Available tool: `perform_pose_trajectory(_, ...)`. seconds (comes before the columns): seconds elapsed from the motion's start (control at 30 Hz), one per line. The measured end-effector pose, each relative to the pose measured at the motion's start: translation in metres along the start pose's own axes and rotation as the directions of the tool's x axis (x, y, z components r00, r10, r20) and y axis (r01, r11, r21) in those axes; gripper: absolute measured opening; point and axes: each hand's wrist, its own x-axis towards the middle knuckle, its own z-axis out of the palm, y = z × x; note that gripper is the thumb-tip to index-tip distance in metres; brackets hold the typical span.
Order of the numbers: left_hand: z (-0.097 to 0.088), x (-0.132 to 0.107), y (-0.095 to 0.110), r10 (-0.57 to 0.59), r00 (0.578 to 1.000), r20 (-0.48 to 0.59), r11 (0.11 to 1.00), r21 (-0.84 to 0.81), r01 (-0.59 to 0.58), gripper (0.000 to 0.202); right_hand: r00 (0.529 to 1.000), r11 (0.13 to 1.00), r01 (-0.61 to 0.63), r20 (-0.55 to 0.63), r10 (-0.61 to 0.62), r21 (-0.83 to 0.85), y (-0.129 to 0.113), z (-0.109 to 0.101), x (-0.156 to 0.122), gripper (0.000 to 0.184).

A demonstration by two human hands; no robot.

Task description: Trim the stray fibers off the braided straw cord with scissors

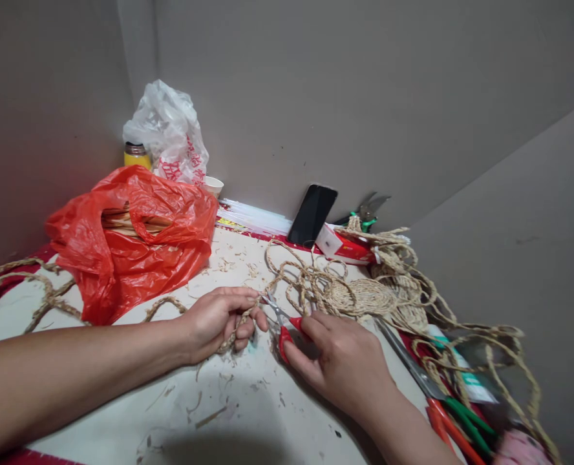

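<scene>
My left hand point(222, 320) is closed around a braided straw rope point(229, 341), pinching it between thumb and forefinger. In my right hand point(338, 345) is a small pair of scissors point(284, 318) with red handles, its blades parted. The blade tips meet the rope right at my left fingertips; whether they cut a fibre is too small to tell. More of the braided rope point(311, 281) lies in loose loops just beyond my right hand, beside a flat coiled woven piece point(364, 296).
A red plastic bag point(170, 271) holding straw strips point(132, 223) stands at left. Behind are a white plastic bag point(170, 123), a yellow jar point(136, 155), a paper cup point(213, 186) and a leaning phone point(312, 215). Large shears point(413, 365) lie at right. Straw scraps dot the tabletop point(238, 407).
</scene>
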Motion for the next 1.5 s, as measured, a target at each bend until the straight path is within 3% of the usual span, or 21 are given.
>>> perform_pose_trajectory(0.27, 0.0, 0.0, 0.0, 0.026, 1.0, -0.015, 1.0, -0.009, -0.026, 0.013, 1.0, 0.999, -0.02, 0.009, 0.02, 0.026, 0.0, -0.001, 0.0, 0.029)
perform_pose_trajectory(0.5, 0.004, -0.001, 0.0, 0.059, 0.998, -0.006, 0.995, 0.08, -0.059, 0.008, 1.0, 0.999, -0.004, 0.014, 0.004, 0.043, -0.002, 0.001, 0.001, 0.028)
perform_pose_trajectory(0.67, 0.004, -0.002, 0.001, 0.059, 0.998, -0.004, 0.994, 0.092, -0.059, 0.015, 0.999, 0.995, 0.051, 0.004, -0.051, 0.09, 0.003, 0.003, -0.003, 0.035)
perform_pose_trajectory(0.83, 0.002, -0.002, 0.002, 0.067, 0.998, 0.011, 0.992, 0.111, -0.068, 0.027, 1.0, 0.991, -0.012, 0.003, 0.011, 0.131, 0.009, 0.006, -0.003, 0.036)
perform_pose_trajectory(1.07, 0.003, -0.001, 0.001, 0.079, 0.997, -0.01, 0.994, 0.082, -0.077, 0.012, 0.999, 0.993, 0.014, 0.028, -0.017, 0.119, 0.004, 0.002, -0.002, 0.029)
perform_pose_trajectory(1.27, 0.002, -0.001, 0.001, 0.113, 0.994, -0.009, 0.972, 0.209, -0.109, 0.024, 0.999, 0.99, -0.035, -0.01, 0.037, 0.135, 0.013, 0.01, -0.006, 0.034)
perform_pose_trajectory(1.37, 0.003, -0.002, 0.0, 0.194, 0.979, -0.068, 0.924, 0.347, -0.159, 0.029, 0.997, 0.985, -0.014, -0.076, 0.027, 0.174, 0.014, 0.009, -0.005, 0.034)
perform_pose_trajectory(1.5, 0.004, -0.003, -0.003, 0.295, 0.949, -0.109, 0.858, 0.466, -0.214, 0.03, 0.998, 0.979, 0.001, -0.058, 0.011, 0.203, 0.009, 0.004, -0.003, 0.031)
